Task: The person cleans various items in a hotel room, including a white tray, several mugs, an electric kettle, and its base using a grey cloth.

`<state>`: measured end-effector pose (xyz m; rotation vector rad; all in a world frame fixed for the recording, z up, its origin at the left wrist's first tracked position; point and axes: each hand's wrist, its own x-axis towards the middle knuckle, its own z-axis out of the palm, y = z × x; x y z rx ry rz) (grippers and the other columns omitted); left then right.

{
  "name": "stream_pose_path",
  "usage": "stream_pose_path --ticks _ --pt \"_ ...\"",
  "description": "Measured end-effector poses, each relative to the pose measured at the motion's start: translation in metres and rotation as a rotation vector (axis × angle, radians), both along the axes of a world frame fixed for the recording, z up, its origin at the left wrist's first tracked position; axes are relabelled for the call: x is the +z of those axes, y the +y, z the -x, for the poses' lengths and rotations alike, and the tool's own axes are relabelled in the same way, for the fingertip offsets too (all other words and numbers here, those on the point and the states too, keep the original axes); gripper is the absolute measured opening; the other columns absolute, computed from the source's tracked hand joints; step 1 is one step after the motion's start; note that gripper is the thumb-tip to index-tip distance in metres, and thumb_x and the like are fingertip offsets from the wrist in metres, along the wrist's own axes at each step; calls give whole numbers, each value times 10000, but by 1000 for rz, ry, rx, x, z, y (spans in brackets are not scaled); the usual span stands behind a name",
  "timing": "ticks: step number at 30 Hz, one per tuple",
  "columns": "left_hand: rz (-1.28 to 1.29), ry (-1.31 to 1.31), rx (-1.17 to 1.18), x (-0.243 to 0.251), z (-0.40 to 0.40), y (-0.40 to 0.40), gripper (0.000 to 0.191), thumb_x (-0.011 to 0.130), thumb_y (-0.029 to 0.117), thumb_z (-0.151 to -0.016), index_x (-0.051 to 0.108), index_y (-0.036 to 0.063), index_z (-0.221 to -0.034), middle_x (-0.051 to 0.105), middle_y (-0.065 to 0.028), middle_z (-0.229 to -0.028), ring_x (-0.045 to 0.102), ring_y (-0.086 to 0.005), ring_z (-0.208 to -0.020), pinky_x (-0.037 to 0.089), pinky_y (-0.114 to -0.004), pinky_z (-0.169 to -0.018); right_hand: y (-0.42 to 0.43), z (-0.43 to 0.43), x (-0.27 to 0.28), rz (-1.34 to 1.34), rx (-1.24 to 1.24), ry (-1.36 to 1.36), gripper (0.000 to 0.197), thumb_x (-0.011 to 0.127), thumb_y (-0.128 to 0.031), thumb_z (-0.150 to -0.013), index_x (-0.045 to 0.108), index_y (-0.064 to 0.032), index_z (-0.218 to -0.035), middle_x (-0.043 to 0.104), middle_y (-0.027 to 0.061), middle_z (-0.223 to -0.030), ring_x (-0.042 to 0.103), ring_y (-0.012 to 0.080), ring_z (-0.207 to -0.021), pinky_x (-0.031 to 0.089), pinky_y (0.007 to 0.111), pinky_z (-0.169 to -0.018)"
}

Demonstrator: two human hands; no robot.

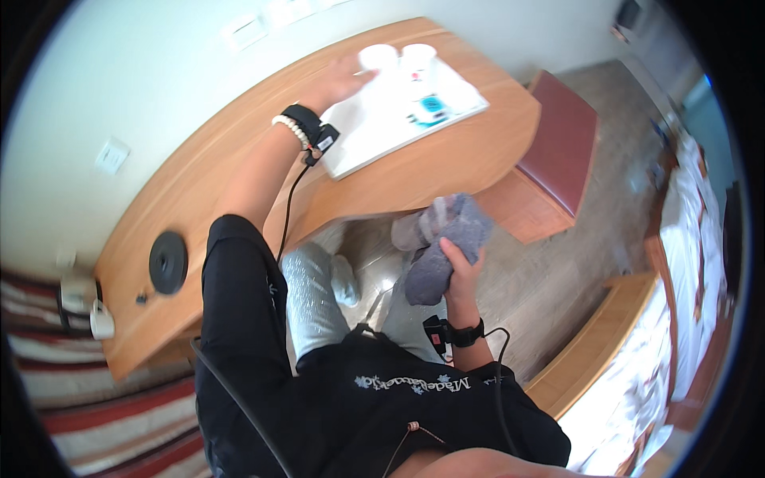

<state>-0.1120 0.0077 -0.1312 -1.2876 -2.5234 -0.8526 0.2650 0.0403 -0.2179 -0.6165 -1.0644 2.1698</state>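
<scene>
My left hand (339, 82) reaches over the white tray (352, 158) on the wooden desk, its thumb spread from the fingers. Its fingertips are beside a white cup (379, 55); blur hides whether they touch it. A second white cup (419, 52) stands just right of the first. On the tray lies a small turquoise-and-white packet (431, 109), bearing print. Below the desk's front edge, my right hand (463, 272) grips a bunched grey cloth (439, 263), with a striped part (427, 221) hanging on its far side.
The curved wooden desk (382, 185) runs along the wall. A black disc-shaped object (168, 263) and a white mug (101, 321) are at its left end. A red-topped wooden stool (562, 143) stands right. A bed (633, 358) lies lower right. Cables trail from both wrists.
</scene>
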Motion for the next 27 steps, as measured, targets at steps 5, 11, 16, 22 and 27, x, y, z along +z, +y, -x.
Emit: stream_pose_path --ticks 5,11,16,22,27 --pt "68 -270 2 13 -56 -119 594 590 454 -848 461 72 -1284 318 -185 -1372 480 -285 -1136 412 -387 -966 -36 10 12 -84 85 19 448 613 -58 -761 500 36 -1185 580 121 -1080 580 216 -963 463 335 -846" --pt "29 -143 418 0 -107 -379 402 654 328 -835 573 53 -1117 400 -187 -1319 517 -263 -1088 451 -355 -901 -110 36 34 -18 486 102 499 587 -75 -753 466 46 -1222 562 134 -1125 559 247 -1020 435 366 -900" --pt "-8 126 976 -20 -151 -574 311 667 238 -803 620 43 -1040 502 -197 -1203 545 -295 -1042 459 -344 -871 -176 63 38 -82 707 129 500 591 -71 -744 477 34 -1220 565 130 -1129 555 240 -1032 424 360 -913" --pt "-62 -32 1518 -29 -188 -763 429 681 245 -742 577 40 -1104 502 -222 -1165 475 -379 -1096 401 -418 -934 -271 77 90 -72 826 -3 476 583 -77 -744 500 34 -1200 583 122 -1100 562 240 -1021 421 365 -918" --pt "-452 -225 1852 -73 -182 -848 775 717 341 -682 415 -31 -1291 433 -284 -1284 388 -419 -1213 311 -422 -1041 -298 83 92 -85 897 -41 489 574 -84 -743 497 32 -1212 570 117 -1143 552 245 -1047 414 367 -934"
